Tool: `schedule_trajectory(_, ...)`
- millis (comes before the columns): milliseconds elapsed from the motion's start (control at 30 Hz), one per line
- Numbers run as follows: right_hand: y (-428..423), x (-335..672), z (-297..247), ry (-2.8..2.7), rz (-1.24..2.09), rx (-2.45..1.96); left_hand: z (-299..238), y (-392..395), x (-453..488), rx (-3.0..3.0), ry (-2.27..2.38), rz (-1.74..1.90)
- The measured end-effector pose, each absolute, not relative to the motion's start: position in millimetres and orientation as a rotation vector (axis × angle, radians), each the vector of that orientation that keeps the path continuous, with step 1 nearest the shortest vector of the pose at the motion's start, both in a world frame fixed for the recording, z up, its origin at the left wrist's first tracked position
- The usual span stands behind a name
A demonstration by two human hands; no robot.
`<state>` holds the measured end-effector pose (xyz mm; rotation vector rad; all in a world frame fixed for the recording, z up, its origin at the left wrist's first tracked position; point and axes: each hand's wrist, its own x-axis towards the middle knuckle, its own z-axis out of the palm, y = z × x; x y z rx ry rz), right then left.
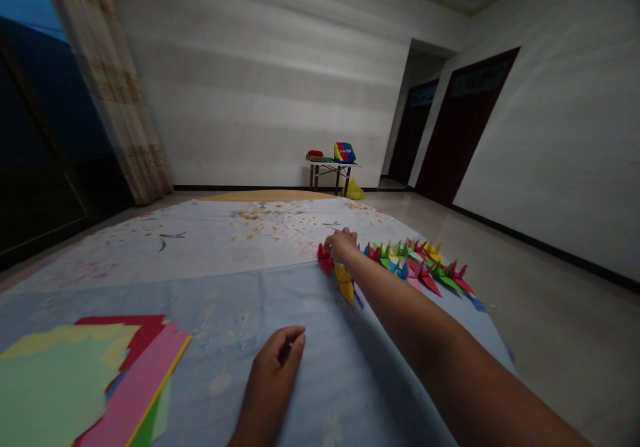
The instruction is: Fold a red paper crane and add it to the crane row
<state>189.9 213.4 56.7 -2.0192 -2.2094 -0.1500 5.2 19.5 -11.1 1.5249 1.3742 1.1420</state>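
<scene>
Red bird (324, 259): folded paper, on tablecloth (300, 307), just beside R hand's fingertips.
Bird's folds (est.): v. light, crisp, crush easily; prob. best pinched low at body, not thin tips.
R hand (343, 244): fingers bent down; grip can't be told, tips partly hidden.
L hand (280, 360): half-open, loosely curled, nothing seen in it.
Yellow bird (344, 284): close by R hand, purple bird (359, 295) next to it; tight access.
Other birds (427, 280): crowded to R, some behind forearm.
Paper stack (55, 374): to L, apart from L hand.
</scene>
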Motion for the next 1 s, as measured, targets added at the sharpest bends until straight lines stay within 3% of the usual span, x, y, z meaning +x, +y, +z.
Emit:
schedule_trajectory(333, 207, 186, 69, -2.189, -0.143, -2.005, -13, 21, 5, 1.526, 1.381, 1.136)
schedule_trajectory(533, 162, 180, 89, -2.126, -0.185, -1.701, -12, 21, 5, 1.519, 1.369, 1.147)
schedule_trajectory(700, 97, 160, 49, -2.21, 0.068, -1.324, -7, 18, 5, 1.547, 1.364, 1.152)
schedule_trajectory(1000, 50, 167, -7, -2.345, 0.204, -1.261, 0, 4, 3, 1.521, 1.368, 1.168)
